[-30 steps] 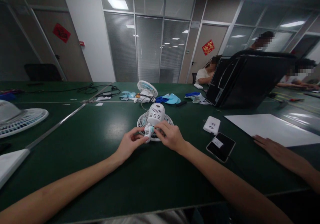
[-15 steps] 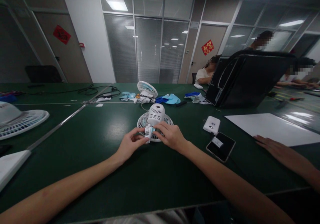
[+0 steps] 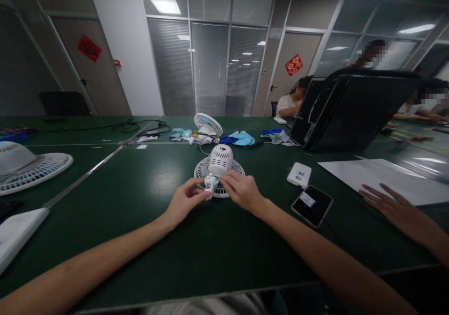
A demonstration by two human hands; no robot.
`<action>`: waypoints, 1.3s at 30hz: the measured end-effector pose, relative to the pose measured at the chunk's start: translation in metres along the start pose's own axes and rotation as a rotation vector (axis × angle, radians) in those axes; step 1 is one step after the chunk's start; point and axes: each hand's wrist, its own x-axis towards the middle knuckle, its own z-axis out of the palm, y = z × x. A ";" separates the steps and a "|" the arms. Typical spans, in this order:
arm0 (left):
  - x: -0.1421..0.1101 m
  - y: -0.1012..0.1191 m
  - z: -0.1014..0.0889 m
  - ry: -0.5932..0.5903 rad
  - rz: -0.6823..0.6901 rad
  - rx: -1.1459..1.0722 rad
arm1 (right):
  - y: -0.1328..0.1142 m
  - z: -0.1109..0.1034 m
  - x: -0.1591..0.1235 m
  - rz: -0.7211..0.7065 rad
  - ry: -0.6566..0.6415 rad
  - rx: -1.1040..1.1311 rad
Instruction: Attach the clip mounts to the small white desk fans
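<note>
- Left hand (image 3: 187,198): thumb and fingers in a narrow pinch on a white plastic pivot bracket (image 3: 209,189), held roughly upright.
- Right hand (image 3: 243,192): thumb and fingertips drawn together at a teal knob (image 3: 215,181) on the bracket's right side.
- White fan (image 3: 221,158): directly beyond both hands, grille down on the green tabletop (image 3: 150,254), slotted motor housing uppermost; bracket in front of the grille. Join between bracket and fan too small, and too covered by fingers, to tell.
- Second fan (image 3: 208,125): farther beyond the hands, head tilted back.
- Third fan (image 3: 52,165), cut off by the view: well left of the left hand.
- Power bank (image 3: 299,174) and smartphone (image 3: 312,205): right of the right hand, near each other.
- Co-worker's hand (image 3: 389,205): fingers spread, farther right, over the edge of a white sheet (image 3: 336,167).
- Risk, as judged: knob slipping free and rolling away, from a loosened right pinch.
- Risk, as judged: knob binding askew, from a twist of the bracket in the left fingers.
- Risk, as judged: fan rocking on its grille, from a forward push by either hand.
</note>
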 end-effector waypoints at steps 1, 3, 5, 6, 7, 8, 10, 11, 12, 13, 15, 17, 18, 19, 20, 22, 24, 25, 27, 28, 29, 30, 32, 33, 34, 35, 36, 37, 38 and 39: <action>0.000 0.000 0.000 -0.001 -0.001 0.002 | 0.000 0.000 0.000 0.011 -0.003 -0.001; 0.000 0.001 0.000 -0.002 0.000 0.005 | 0.001 0.001 0.000 0.032 -0.007 -0.003; 0.000 0.001 0.000 -0.004 0.002 0.007 | 0.001 0.003 0.000 0.050 -0.015 -0.011; 0.000 0.001 0.000 -0.005 0.003 0.009 | 0.001 0.003 -0.001 0.053 -0.020 -0.016; 0.000 0.001 -0.001 -0.005 0.005 0.011 | 0.000 0.003 -0.002 0.052 -0.027 -0.015; 0.000 0.000 -0.001 -0.005 0.005 0.013 | 0.000 0.003 -0.002 0.044 -0.039 -0.006; 0.000 0.001 -0.001 -0.006 0.005 0.014 | -0.002 0.001 -0.004 0.013 -0.058 0.038; 0.000 0.001 -0.002 -0.007 0.007 0.013 | -0.003 0.000 -0.004 -0.001 -0.063 0.066; -0.001 0.001 -0.002 -0.007 0.008 0.011 | -0.005 -0.001 -0.003 -0.009 -0.064 0.095; -0.001 0.001 -0.002 -0.007 0.007 0.009 | -0.005 -0.002 -0.003 -0.007 -0.062 0.119; -0.001 0.002 -0.001 -0.008 0.006 0.004 | -0.005 -0.004 -0.001 0.025 -0.045 0.148; -0.001 0.001 -0.001 -0.012 0.004 0.003 | -0.003 -0.004 0.000 0.074 -0.033 0.151; -0.001 0.001 -0.001 -0.010 0.003 0.005 | -0.001 -0.003 0.000 0.090 -0.033 0.144; 0.000 0.000 -0.001 -0.007 0.002 0.008 | 0.000 -0.002 -0.001 0.096 -0.040 0.135; 0.000 0.000 -0.001 -0.003 0.000 0.011 | 0.001 -0.001 -0.002 0.090 -0.052 0.127; 0.000 0.000 -0.001 0.001 -0.002 0.011 | 0.000 0.000 -0.003 0.054 -0.082 0.128; 0.000 0.000 -0.001 -0.003 0.002 0.007 | -0.004 0.000 -0.004 0.018 -0.084 0.156; 0.000 0.001 0.000 -0.005 0.006 0.004 | -0.005 0.000 -0.003 0.015 -0.069 0.174; 0.000 0.002 0.000 -0.002 0.009 0.003 | -0.007 0.000 -0.001 0.039 -0.022 0.199; 0.000 0.002 0.000 0.002 0.010 0.002 | -0.006 -0.001 0.000 0.061 -0.002 0.200; 0.000 0.002 0.000 0.004 0.009 0.003 | -0.005 -0.001 0.000 0.083 0.009 0.191; 0.000 0.002 0.000 0.005 0.007 0.003 | -0.003 0.000 0.000 0.096 0.010 0.178; 0.000 0.002 0.000 -0.003 0.000 0.005 | -0.001 0.000 -0.002 0.093 -0.014 0.153; 0.000 0.002 -0.001 -0.008 0.001 0.006 | 0.000 0.000 -0.003 0.078 -0.032 0.148; 0.000 0.002 -0.001 -0.011 0.003 0.006 | 0.000 0.000 -0.004 0.059 -0.051 0.152; 0.000 0.001 -0.001 -0.011 0.007 0.006 | -0.001 0.000 -0.005 0.040 -0.064 0.164; 0.000 0.001 -0.001 -0.010 0.011 0.007 | -0.002 0.000 -0.005 0.028 -0.067 0.178; 0.000 0.002 -0.001 -0.008 0.012 0.009 | -0.004 0.000 -0.004 0.024 -0.056 0.190; -0.001 0.002 -0.001 -0.004 0.012 0.009 | -0.005 0.000 -0.002 0.030 -0.037 0.198; -0.001 0.003 0.000 0.000 0.009 0.009 | -0.005 -0.001 -0.001 0.046 -0.016 0.201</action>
